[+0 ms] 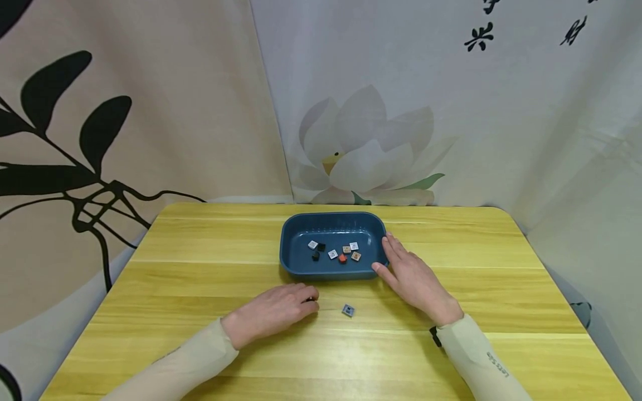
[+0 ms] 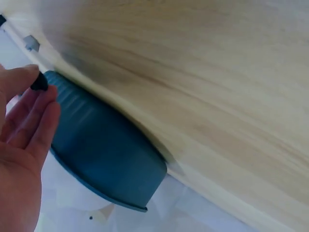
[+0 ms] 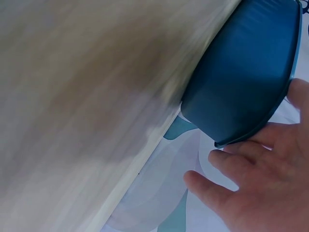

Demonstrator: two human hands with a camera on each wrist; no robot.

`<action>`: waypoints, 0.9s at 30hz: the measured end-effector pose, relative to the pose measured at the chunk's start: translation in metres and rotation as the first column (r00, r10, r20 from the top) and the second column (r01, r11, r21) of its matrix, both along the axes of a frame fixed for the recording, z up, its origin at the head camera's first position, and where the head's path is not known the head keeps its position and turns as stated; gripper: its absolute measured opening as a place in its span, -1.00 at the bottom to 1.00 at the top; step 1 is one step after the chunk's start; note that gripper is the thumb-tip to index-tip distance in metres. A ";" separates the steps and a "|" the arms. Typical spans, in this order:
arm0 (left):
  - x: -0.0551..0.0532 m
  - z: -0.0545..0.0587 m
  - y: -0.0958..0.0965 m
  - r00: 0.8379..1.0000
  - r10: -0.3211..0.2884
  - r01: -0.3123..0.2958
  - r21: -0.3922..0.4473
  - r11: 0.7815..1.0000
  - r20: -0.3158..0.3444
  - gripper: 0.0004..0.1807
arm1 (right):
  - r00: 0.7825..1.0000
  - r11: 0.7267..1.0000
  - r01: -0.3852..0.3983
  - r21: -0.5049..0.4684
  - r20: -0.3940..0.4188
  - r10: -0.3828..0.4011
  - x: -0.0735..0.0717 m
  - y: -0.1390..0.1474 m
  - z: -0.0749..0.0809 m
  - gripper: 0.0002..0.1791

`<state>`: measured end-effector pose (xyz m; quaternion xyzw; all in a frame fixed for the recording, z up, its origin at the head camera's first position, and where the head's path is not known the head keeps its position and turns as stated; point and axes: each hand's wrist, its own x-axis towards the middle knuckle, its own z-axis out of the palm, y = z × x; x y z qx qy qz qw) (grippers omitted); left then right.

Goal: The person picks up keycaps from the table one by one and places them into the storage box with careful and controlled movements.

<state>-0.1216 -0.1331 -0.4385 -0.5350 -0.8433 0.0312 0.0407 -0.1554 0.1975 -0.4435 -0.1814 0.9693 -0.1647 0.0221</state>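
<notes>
My left hand (image 1: pixel 275 309) is over the table in front of the tray, pinching a small black keycap-like piece (image 2: pixel 40 82) between thumb and fingertips. To its right a grey-blue keycap-like piece (image 1: pixel 348 311) lies on the table. My right hand (image 1: pixel 417 283) rests against the right end of the dark blue tray (image 1: pixel 331 275), its fingers extended along the outside and the thumb at the near corner. Inside the tray lie several small square pieces: white ones (image 1: pixel 332 254), black ones (image 1: pixel 315 256), tan ones (image 1: pixel 355 256) and an orange-red one (image 1: pixel 343 259).
The tray stands near the back edge of a light wooden table (image 1: pixel 225 250). Behind it hangs a pale curtain (image 1: pixel 210 111) printed with dark leaves, a lotus flower and black characters.
</notes>
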 end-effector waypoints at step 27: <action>-0.007 0.036 0.003 0.998 -0.012 0.029 0.330 0.944 -0.055 -0.59 | 1.000 1.000 0.003 0.000 -0.003 -0.003 0.000 0.000 0.001 -0.07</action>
